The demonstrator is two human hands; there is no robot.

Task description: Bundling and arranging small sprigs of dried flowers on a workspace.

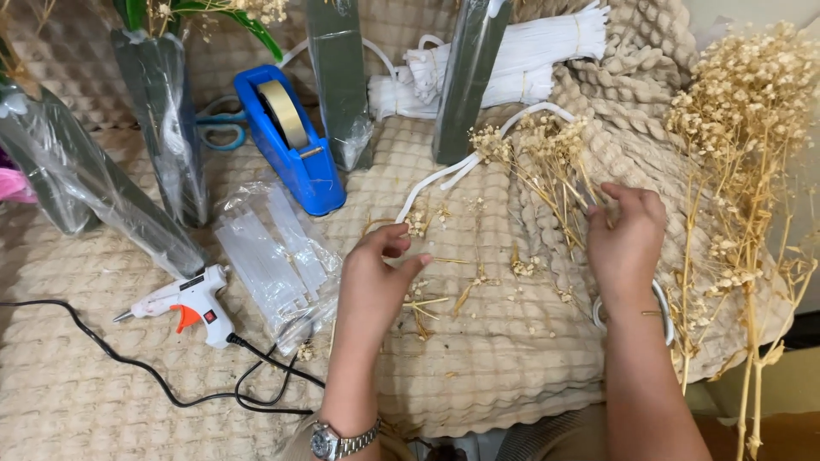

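My left hand (376,277) hovers over the beige textured blanket (478,358), thumb and fingers pinched lightly near a tiny dried flower bit (417,224); whether it holds anything I cannot tell. My right hand (625,239) grips the thin stems of a small bunch of dried beige flowers (538,149) lying on the blanket. Loose stem pieces (427,306) are scattered between the hands. A white cord (444,175) runs under the bunch.
A white glue gun (190,303) with black cable (128,363), a bag of glue sticks (273,256), a blue tape dispenser (295,141), blue scissors (218,128), plastic-wrapped dark green blocks (162,119), white cord bundles (521,55), and tall dried flower stalks (743,171) at right.
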